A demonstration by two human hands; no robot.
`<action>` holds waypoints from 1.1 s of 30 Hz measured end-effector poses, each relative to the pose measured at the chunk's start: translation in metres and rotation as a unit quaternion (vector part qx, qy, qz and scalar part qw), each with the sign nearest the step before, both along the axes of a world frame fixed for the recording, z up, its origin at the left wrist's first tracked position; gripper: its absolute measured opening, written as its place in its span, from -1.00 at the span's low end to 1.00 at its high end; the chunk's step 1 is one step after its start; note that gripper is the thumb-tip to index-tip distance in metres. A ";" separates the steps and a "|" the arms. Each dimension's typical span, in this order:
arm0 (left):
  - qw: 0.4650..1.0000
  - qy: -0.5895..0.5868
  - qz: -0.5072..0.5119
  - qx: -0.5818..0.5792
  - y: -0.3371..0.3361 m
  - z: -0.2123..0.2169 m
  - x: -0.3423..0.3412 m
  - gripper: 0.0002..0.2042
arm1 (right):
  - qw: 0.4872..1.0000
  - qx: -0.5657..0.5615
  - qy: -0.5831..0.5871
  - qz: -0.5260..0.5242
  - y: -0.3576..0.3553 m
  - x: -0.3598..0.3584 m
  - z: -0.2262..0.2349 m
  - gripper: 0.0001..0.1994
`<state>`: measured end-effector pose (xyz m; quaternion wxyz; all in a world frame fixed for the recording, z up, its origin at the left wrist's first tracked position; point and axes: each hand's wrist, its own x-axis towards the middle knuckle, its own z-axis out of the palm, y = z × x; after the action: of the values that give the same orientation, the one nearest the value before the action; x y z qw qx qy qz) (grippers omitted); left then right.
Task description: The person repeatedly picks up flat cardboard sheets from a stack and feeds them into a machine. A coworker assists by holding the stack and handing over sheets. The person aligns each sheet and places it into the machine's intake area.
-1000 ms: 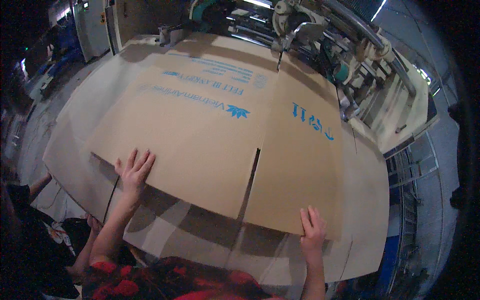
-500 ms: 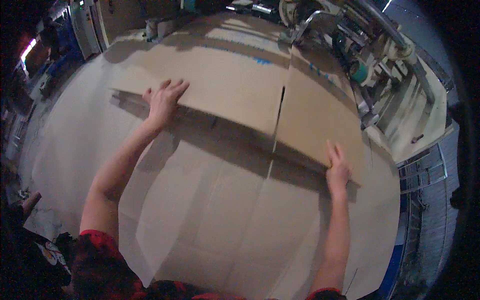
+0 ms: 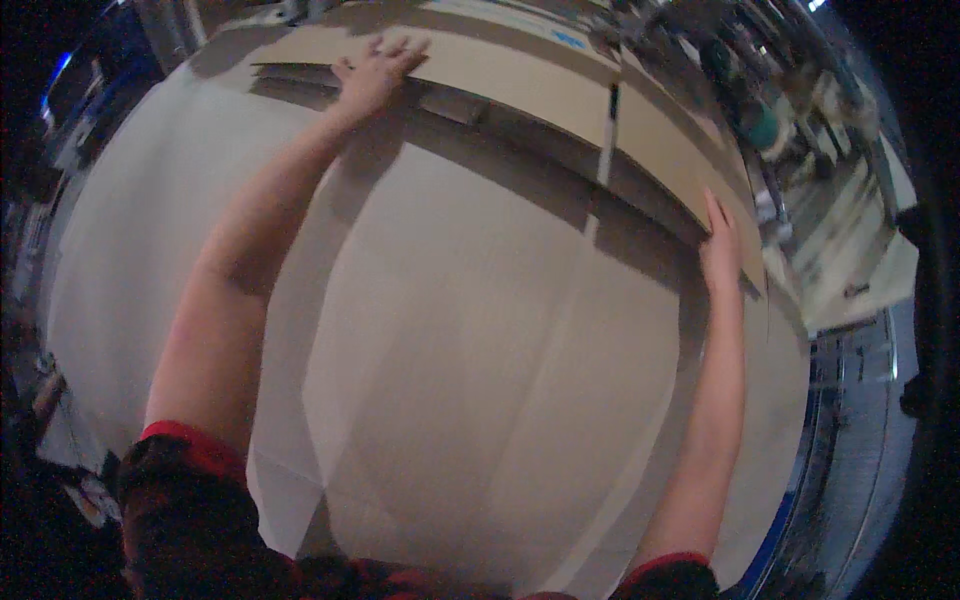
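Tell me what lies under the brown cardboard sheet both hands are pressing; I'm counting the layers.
Under the brown cardboard sheet lies a pale cardboard sheet that reaches toward the person. Left hand and right hand press the brown one. Anything beneath the pale sheet is covered.

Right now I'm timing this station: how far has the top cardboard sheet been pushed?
Done: the slotted cardboard sheet lies mostly at the far end, baring the pale sheet stack. In hand: left hand flat on it, right hand at its near edge. Left: its near edge overlaps the stack.
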<state>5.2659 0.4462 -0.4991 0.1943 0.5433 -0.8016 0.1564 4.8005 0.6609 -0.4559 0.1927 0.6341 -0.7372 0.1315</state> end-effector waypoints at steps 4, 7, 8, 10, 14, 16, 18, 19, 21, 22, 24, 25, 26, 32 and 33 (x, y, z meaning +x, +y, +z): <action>0.997 0.039 -0.068 -0.011 0.081 -0.002 0.059 -0.34 | 0.992 -0.072 0.045 0.089 0.073 0.051 0.007 -0.33; 0.989 0.035 0.014 0.140 0.204 -0.024 0.152 -0.40 | 0.983 0.062 -0.090 0.146 0.188 0.103 -0.010 -0.48; 0.990 0.049 0.042 0.126 0.241 -0.026 0.194 -0.41 | 0.984 0.128 -0.064 0.106 0.226 0.117 -0.017 -0.47; 0.990 0.078 0.097 0.065 0.323 -0.037 0.269 -0.43 | 0.957 0.136 -0.224 0.123 0.291 0.146 -0.033 -0.56; 0.868 0.327 0.373 -0.022 0.440 -0.058 0.370 -0.45 | 0.939 0.125 -0.293 0.129 0.356 0.206 -0.062 -0.56; 0.717 0.561 0.412 -0.021 0.457 -0.071 0.390 -0.46 | 0.959 0.083 -0.247 0.110 0.359 0.227 -0.081 -0.59; 0.590 0.717 0.371 -0.007 0.458 -0.079 0.398 -0.47 | 0.991 0.067 -0.105 0.056 0.356 0.243 -0.097 -0.62; 0.548 0.763 0.344 0.001 0.455 -0.081 0.398 -0.47 | 0.989 0.048 -0.123 0.068 0.355 0.244 -0.100 -0.62; 0.486 0.819 0.304 0.006 0.447 -0.080 0.395 -0.48 | 0.986 0.037 -0.136 0.090 0.351 0.237 -0.103 -0.60; 0.466 0.834 0.294 0.008 0.443 -0.080 0.396 -0.49 | 0.987 0.035 -0.124 0.099 0.352 0.235 -0.106 -0.60; 0.440 0.856 0.270 0.012 0.439 -0.072 0.392 -0.50 | 0.988 0.007 -0.121 0.100 0.349 0.220 -0.102 -0.59; 0.431 0.864 0.260 0.012 0.437 -0.067 0.390 -0.50 | 0.988 0.030 -0.111 0.100 0.347 0.215 -0.102 -0.60; 0.423 0.870 0.253 0.014 0.437 -0.064 0.391 -0.51 | 0.988 0.023 -0.113 0.099 0.346 0.213 -0.103 -0.62; 0.406 0.890 0.207 0.032 0.432 -0.050 0.414 -0.53 | 0.990 0.024 -0.098 0.098 0.343 0.214 -0.113 -0.63; 0.403 0.893 0.199 0.037 0.431 -0.050 0.419 -0.54 | 0.989 0.013 -0.106 0.098 0.344 0.216 -0.113 -0.63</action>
<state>5.6846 0.8768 -0.5490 0.7429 0.5251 -0.0474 -0.4125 5.0161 1.0048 -0.5686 0.0914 0.6881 -0.6894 0.2072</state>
